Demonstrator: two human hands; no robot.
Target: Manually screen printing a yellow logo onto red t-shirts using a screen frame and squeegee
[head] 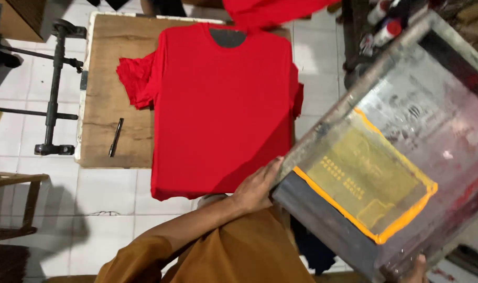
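Beside the counter's (pixel 105 94) right edge, I see both hands, left (pixel 257 183) and right (pixel 420 267), clamped on a grey-framed printing screen (pixel 386 157) tilted clear of the red cotton T-shirt (pixel 223 110); a slip could smear it.

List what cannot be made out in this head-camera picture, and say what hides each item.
- Right hand: cut off by the bottom edge, mostly behind the screen frame.
- Left hand fingertips: hidden under the frame.
- Red shirt right sleeve: folded behind the board edge.
- Cans: blurred, partly behind the frame.
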